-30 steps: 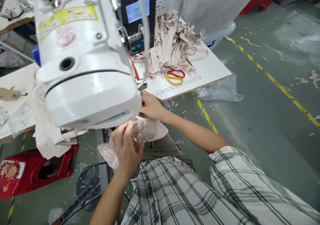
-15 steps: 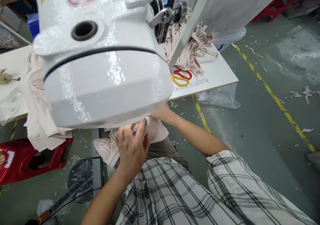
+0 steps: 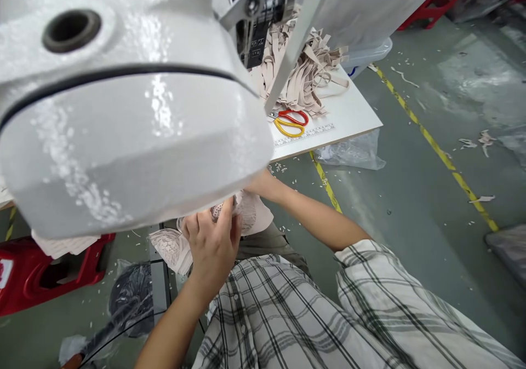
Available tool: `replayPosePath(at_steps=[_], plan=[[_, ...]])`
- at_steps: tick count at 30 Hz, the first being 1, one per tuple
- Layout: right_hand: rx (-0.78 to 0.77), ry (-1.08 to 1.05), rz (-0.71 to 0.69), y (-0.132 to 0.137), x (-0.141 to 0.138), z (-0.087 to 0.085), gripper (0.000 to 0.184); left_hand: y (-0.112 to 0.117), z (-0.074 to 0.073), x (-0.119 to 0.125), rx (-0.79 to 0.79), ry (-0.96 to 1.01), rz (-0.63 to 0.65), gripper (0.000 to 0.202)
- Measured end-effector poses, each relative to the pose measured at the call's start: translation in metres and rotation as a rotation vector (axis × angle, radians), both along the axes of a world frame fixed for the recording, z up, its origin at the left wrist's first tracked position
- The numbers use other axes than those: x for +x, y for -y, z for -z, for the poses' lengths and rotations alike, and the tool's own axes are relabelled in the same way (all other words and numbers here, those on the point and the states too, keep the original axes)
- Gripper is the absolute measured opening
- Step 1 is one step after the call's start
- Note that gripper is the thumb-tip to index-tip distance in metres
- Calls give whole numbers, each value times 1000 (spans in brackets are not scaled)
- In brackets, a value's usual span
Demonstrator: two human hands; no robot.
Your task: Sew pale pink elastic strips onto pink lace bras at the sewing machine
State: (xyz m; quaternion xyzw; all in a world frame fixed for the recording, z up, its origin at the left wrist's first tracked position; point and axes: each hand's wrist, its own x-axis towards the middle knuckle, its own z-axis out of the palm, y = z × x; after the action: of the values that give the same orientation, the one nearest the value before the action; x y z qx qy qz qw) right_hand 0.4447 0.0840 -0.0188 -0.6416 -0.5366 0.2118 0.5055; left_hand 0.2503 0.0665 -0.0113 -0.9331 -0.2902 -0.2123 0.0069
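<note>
A pale pink lace bra [image 3: 170,246] lies over my lap, partly under the white sewing machine head [image 3: 135,150]. My left hand [image 3: 211,243] is curled over the bra, gripping its lace between thumb and fingers. Under the machine head's right end is my right hand [image 3: 263,184], beside the bra's smooth pink edge. Its fingers are hidden by the machine, so their grip does not show. The needle area is out of sight too.
Red-and-yellow-handled scissors [image 3: 291,124] and a clear ruler [image 3: 306,134] lie on the white table [image 3: 357,111]. Behind them is a heap of pink fabric strips [image 3: 302,76]. A red stool [image 3: 49,276] with pale fabric above it stands at left. A plastic-wrapped dark object [image 3: 131,292] is on the floor.
The view has shifted, so the machine head looms larger and further left, covering the fabric pile on the left table. Both hands stay at the bra with little visible movement.
</note>
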Motion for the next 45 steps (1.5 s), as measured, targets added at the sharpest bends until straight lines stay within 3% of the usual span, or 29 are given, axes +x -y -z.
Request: replayPosePath(at_steps=[9,13,15,19,21,32,45], plan=[[47,-8,-2,-4,1,6,6,-2,0,-1,-80,72,24,45],[102,-64,9,1,-1,10,3,-12,8,-12,-128,190,20,50],[113,-110,50,6,-4,14,7,-18,15,-16,-258,266,-22,55],[148,-231,101,17,-11,22,12,-29,26,-19,-729,329,-45,57],[138,-268,98,23,-13,25,13,-31,27,-18,-825,301,-73,56],[149,-343,129,49,-25,41,15,-26,12,-11,-790,258,-173,70],[151,-324,87,61,-26,54,32,-24,12,-7,-661,226,-159,76]])
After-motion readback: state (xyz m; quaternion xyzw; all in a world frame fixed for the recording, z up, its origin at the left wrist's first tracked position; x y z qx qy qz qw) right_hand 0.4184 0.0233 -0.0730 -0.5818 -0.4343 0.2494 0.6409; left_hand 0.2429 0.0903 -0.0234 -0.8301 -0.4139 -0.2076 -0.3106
